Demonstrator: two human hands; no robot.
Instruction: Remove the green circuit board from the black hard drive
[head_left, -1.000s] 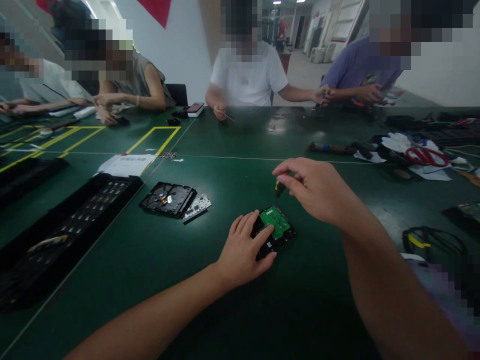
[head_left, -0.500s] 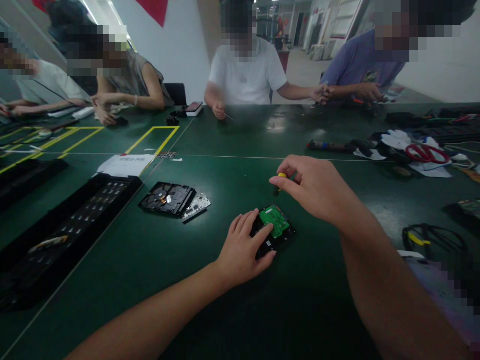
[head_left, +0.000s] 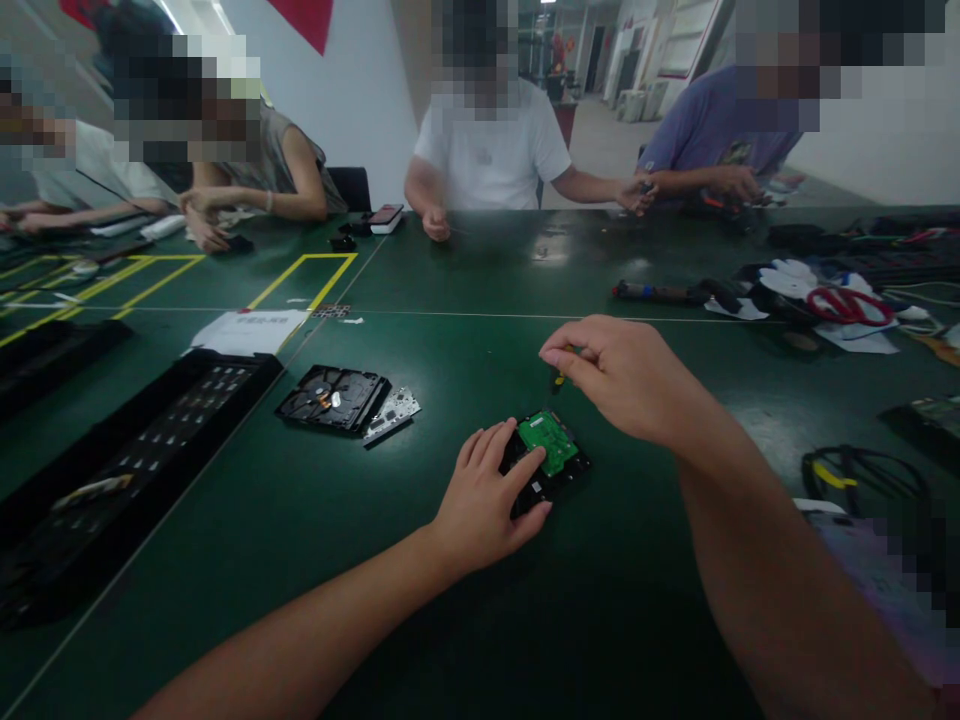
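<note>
A black hard drive (head_left: 574, 466) with a green circuit board (head_left: 551, 441) on its upper face lies on the table. My left hand (head_left: 487, 490) holds it at the near left, fingers over its left side, one fingertip on the board and the thumb at the near edge. Just beyond the drive's far edge, my right hand (head_left: 622, 375) pinches a small screwdriver (head_left: 559, 380) with some yellow on it, pointing down. Most of its handle is hidden by the fingers, and I cannot tell whether the tip touches the drive.
An opened hard drive (head_left: 328, 398) and a loose metal plate (head_left: 392, 415) lie left of my hands. Farther left is a long black tray (head_left: 161, 440). A dark tool (head_left: 652, 292), white gloves (head_left: 787, 278) and a cable coil (head_left: 862, 475) are at right. Several people sit opposite.
My right hand has turned at the wrist and fingers, so less of the yellow on the screwdriver's top shows. My left hand and the hard drive stay in place.
</note>
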